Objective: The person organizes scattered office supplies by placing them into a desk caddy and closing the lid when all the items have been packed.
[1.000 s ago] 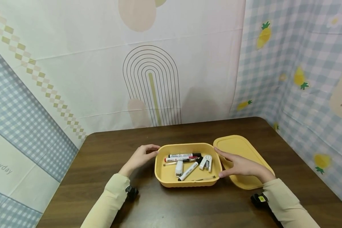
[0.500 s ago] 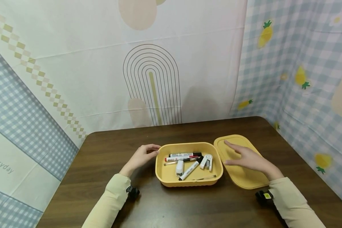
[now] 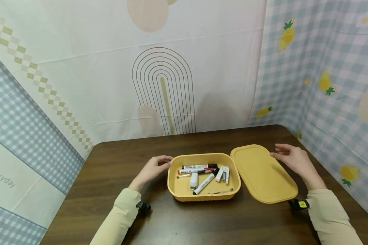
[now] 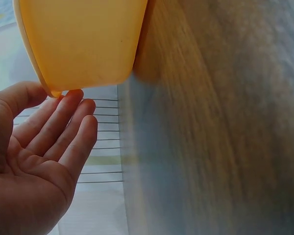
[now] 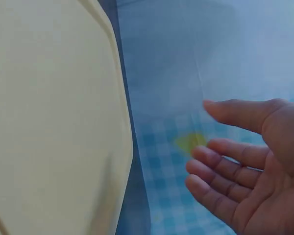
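Note:
A yellow box (image 3: 184,196) stands on the table with its top uncovered. Inside lie white markers (image 3: 204,183) with black or red ends, a few slim pens (image 3: 184,176), a white stapler (image 3: 223,174) and a small white object (image 3: 193,181) of unclear kind. My left hand (image 3: 151,170) touches the box's left rim with thumb and fingertips, its fingers fairly straight in the left wrist view. To the right of the box lies its flat yellow lid (image 3: 263,173). My right hand (image 3: 297,163) hovers by the lid's right edge with loosely bent fingers and nothing in them.
The dark wooden table (image 3: 184,221) carries the box and lid. A patterned cloth (image 3: 227,68) hangs behind the table, and a checked one (image 3: 319,54) hangs close along its right side. Black cameras sit on both wrists.
My right hand has left the box's right rim and moved rightward across the lid to its far right edge. The left hand stays at the left rim; box and lid look unmoved.

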A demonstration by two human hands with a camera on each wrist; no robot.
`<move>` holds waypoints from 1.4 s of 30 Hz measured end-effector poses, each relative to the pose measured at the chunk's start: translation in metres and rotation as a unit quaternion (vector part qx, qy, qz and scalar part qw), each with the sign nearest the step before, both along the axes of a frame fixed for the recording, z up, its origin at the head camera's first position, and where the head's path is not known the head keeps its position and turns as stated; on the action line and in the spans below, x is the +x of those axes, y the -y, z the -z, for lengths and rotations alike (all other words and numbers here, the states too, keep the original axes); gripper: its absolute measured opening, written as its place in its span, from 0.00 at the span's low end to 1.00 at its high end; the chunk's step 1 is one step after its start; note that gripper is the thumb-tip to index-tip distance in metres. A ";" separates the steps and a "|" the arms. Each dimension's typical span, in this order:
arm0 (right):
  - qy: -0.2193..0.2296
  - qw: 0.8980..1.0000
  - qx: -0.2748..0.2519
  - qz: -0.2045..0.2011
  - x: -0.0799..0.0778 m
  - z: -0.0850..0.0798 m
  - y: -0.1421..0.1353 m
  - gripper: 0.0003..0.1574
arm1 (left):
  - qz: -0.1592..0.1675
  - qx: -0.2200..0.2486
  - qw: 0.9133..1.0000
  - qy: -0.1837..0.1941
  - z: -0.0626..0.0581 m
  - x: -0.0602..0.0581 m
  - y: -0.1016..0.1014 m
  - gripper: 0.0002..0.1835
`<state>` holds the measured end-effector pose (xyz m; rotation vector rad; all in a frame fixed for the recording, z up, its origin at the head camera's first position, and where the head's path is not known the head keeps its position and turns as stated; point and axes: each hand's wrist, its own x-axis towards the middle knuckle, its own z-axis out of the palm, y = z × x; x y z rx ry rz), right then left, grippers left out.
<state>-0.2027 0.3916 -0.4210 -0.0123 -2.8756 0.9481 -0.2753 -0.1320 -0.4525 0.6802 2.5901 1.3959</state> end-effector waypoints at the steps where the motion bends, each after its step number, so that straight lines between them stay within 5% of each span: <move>1: 0.007 1.000 0.002 0.003 0.000 0.000 -0.003 0.51 | -0.001 0.001 1.000 0.000 0.000 0.000 0.000 0.15; 11: 0.123 0.992 0.026 -0.016 0.001 0.010 -0.024 0.52 | -0.003 0.003 1.000 0.001 0.000 0.001 -0.001 0.15; 18: 0.161 0.986 0.005 -0.030 -0.001 0.018 -0.026 0.50 | -0.006 0.007 1.000 0.000 0.002 0.006 0.000 0.15; 33: 0.151 0.989 -0.001 -0.001 -0.007 0.032 -0.036 0.36 | -0.017 0.013 1.000 0.004 0.001 0.004 -0.003 0.15; 42: 0.136 0.990 0.039 -0.020 -0.010 0.028 -0.032 0.31 | -0.018 0.014 1.000 0.001 0.001 0.005 -0.002 0.14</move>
